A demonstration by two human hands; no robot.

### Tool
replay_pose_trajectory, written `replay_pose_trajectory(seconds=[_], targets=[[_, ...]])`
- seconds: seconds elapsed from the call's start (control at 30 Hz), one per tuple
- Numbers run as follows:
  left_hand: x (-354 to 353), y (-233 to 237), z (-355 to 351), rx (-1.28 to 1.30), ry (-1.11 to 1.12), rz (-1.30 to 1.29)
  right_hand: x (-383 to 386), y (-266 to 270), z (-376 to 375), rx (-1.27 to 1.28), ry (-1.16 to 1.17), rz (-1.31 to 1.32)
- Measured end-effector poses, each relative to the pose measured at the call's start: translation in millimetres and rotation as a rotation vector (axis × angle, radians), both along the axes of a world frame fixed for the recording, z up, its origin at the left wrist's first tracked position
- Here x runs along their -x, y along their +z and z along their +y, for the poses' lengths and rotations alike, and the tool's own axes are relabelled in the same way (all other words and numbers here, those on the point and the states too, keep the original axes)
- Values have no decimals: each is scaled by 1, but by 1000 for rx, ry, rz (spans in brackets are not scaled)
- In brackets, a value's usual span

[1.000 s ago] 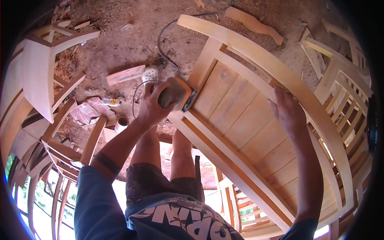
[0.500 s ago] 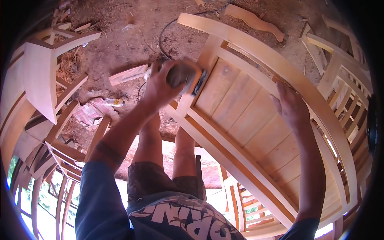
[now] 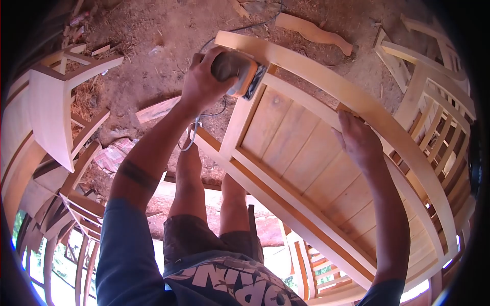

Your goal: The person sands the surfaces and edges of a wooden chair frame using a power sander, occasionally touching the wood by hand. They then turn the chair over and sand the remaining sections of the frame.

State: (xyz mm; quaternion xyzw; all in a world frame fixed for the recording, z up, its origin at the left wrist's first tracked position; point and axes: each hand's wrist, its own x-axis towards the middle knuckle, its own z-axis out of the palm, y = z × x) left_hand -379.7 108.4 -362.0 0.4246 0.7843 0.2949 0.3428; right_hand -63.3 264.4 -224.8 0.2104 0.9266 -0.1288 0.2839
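My left hand [image 3: 204, 84] is wrapped over the top of an orange and black electric sander [image 3: 244, 76]. The sander's pad is against the end stile of a panelled wooden frame [image 3: 286, 132], close to where it meets the long curved rail [image 3: 306, 69]. Toward the frame's far side, my right hand [image 3: 360, 140] grips the inner rail, its fingers over the edge and the thumb toward the plank panel. The frame is pale, bare wood and lies tilted in front of my legs. My left hand hides part of the sander's body.
A dark cord [image 3: 245, 24] runs across the dirt floor. A wavy wood offcut [image 3: 314, 33] and a flat board [image 3: 158, 109] lie there. Wooden chair parts [image 3: 51, 107] stand at left, slatted frames [image 3: 441, 122] at right. A checked cloth [image 3: 113, 155] lies by the chairs.
My left hand has moved the sander up the stile to the curved rail. The view has shifted slightly, and the small bottle near the cloth no longer shows. My right hand keeps its grip.
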Motion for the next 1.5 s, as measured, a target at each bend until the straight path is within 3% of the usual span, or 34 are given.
replay_pose_trajectory(seconds=[0.33,0.43,0.53,0.67,0.8,0.93,1.07,1.37,1.5], targets=[[10,-12,76,-32,29,112,2,2,-2,-19,18,-82],[34,-47,72,-96,80,118,3,3,0,-27,45,-58],[65,-72,66,24,85,42,6,4,1,-15,54,-89],[75,-79,64,72,41,68,7,4,-1,26,-9,-123],[23,-10,84,88,-2,113,7,3,-1,-58,78,-74],[-5,23,94,-33,-88,57,6,2,0,-74,93,-68],[8,4,91,-34,-27,60,8,3,-1,-10,45,-121],[102,-111,67,25,50,113,8,4,-2,15,4,-124],[82,-74,76,109,12,152,7,4,-2,17,25,-135]])
